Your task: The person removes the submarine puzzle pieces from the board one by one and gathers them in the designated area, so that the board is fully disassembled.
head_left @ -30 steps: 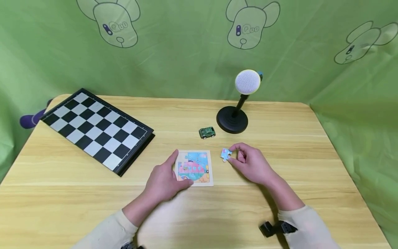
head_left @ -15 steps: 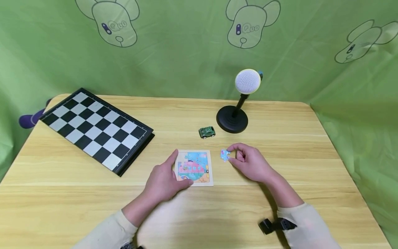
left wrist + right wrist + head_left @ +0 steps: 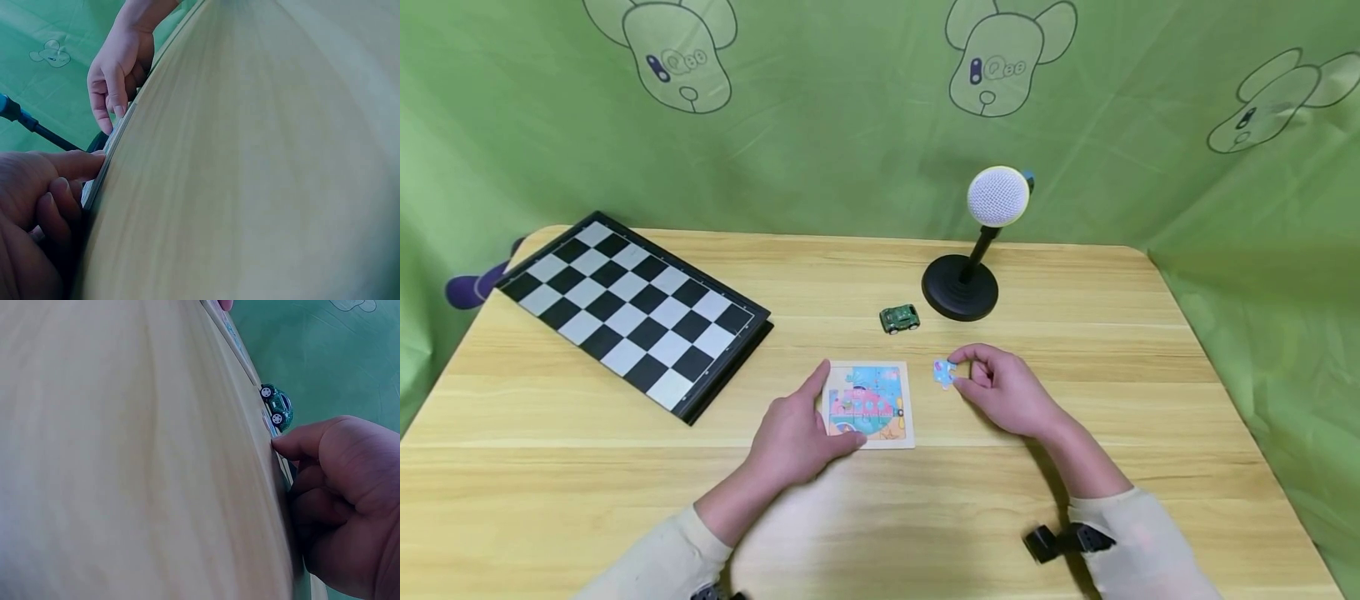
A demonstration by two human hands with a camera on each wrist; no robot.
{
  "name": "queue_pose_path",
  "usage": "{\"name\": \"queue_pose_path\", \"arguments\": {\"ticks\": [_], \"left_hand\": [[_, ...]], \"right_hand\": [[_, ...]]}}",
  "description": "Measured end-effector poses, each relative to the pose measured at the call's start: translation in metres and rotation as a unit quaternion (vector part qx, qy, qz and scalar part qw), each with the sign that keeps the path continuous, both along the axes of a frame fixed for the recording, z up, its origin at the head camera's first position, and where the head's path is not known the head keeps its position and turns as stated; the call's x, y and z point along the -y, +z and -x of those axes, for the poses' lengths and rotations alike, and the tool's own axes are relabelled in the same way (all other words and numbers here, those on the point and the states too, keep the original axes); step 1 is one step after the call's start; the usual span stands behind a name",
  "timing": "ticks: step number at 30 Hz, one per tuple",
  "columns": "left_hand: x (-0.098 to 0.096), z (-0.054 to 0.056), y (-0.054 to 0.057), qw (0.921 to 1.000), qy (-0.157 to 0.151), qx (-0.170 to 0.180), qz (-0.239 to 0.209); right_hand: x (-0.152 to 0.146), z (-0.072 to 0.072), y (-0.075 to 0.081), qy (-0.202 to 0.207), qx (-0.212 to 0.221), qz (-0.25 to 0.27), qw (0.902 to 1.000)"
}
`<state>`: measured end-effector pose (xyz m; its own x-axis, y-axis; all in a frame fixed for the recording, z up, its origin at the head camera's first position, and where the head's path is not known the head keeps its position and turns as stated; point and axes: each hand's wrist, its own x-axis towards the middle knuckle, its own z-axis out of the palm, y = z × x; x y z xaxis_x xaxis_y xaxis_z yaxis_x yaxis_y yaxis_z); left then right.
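A small square jigsaw puzzle [image 3: 880,404] in a pale wooden frame lies in the middle of the table. Its picture shows a pink and teal submarine, and a patch at its upper left is bare. My left hand [image 3: 792,437] holds the frame, thumb on the near edge and a finger at the far left corner. To the right, my right hand [image 3: 1011,396] pinches a blue jigsaw piece [image 3: 943,373] between thumb and forefinger, low over the table or on it. In the right wrist view the piece [image 3: 269,424] is seen edge-on.
Behind the puzzle stands a green toy car [image 3: 899,318]. A round-headed microphone-like object [image 3: 997,198] on a black base [image 3: 959,287] is further back. At the left lies a folded chessboard [image 3: 636,312]. Green cloth [image 3: 850,142] hangs behind the table [image 3: 880,525].
The jigsaw piece has turned and shifted very slightly in the right hand's fingertips. The left hand and the puzzle have stayed in place.
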<state>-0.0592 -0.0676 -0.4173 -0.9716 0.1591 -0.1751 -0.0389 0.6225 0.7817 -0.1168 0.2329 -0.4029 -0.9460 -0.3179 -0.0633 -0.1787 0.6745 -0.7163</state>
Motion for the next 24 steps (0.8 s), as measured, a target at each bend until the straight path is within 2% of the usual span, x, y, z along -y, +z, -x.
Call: {"name": "queue_pose_path", "arguments": {"ticks": [5, 14, 18, 24], "left_hand": [[0.0, 0.0, 0.0, 1.0, -0.001, 0.0, 0.001], [0.0, 0.0, 0.0, 1.0, -0.004, -0.005, 0.002], [0.0, 0.0, 0.0, 1.0, -0.005, -0.005, 0.001], [0.001, 0.001, 0.0, 1.0, -0.006, -0.004, 0.005]], "right_hand": [[0.001, 0.0, 0.001, -0.003, 0.003, 0.012, 0.9999], [0.013, -0.005, 0.002, -0.004, -0.005, 0.071, 0.9975], [0.025, -0.008, 0.002, 0.006, -0.009, 0.091, 0.9958], [0.047, -0.013, 0.003, 0.03, -0.007, 0.094, 0.9951]]}}
